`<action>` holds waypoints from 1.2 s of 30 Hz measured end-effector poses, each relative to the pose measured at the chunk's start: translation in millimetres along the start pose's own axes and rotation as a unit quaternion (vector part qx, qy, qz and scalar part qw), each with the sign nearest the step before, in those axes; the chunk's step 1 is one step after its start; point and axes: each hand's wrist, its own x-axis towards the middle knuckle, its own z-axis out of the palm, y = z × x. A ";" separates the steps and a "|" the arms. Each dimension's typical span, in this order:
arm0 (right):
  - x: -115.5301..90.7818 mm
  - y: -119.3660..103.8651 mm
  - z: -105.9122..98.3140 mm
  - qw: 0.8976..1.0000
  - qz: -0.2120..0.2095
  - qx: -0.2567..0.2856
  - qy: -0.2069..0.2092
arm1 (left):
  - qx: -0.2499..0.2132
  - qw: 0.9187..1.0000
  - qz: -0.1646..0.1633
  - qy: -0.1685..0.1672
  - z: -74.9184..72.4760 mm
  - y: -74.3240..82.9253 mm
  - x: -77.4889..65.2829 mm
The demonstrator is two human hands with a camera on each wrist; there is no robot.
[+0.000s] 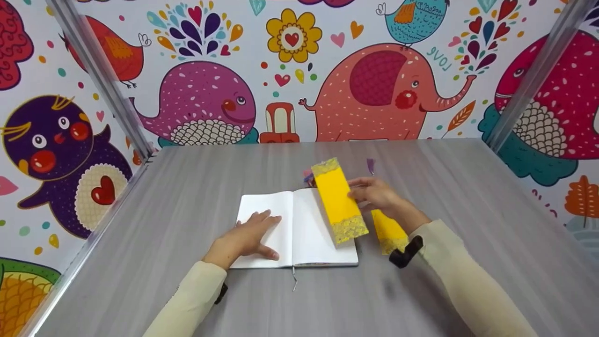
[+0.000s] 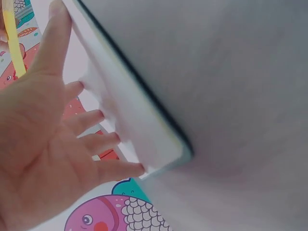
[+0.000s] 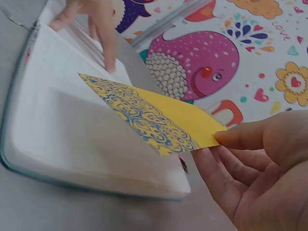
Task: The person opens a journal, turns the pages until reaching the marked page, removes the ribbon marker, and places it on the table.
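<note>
A notebook [image 1: 304,243] lies spread at blank white pages, its dark cover edge visible in the left wrist view. My left hand [image 1: 248,236] rests on the left page with straight, spread fingers. Between thumb and fingers, my right hand [image 1: 376,194] pinches the long edge of a yellow bookmark [image 1: 336,194] with patterned ends. The bookmark is tilted over the right page, and blue scrollwork shows on its near end in the right wrist view. A second yellow bookmark [image 1: 390,234] lies right of the notebook, partly hidden by my right hand and wrist.
Beyond my right hand lies a purple tassel [image 1: 370,166]. A small colourful item [image 1: 309,178] peeks out behind the notebook's top edge. The notebook's thin ribbon [image 1: 294,278] hangs onto the grey table [image 1: 187,187]. Printed wall panels [image 1: 290,70] stand along the back and sides.
</note>
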 end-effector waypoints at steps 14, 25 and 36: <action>-12.3 -1.8 -91.2 0.998 0.018 0.014 0.050 | 0.006 1.000 -0.006 0.006 -2.8 6.2 -0.6; -8.2 10.1 -133.7 0.992 0.070 -0.012 0.103 | 0.010 1.000 0.000 0.010 -1.2 6.9 -3.0; 14.0 12.4 -151.7 0.987 0.060 0.015 0.151 | 0.007 1.000 -0.001 0.012 -1.2 4.9 -0.1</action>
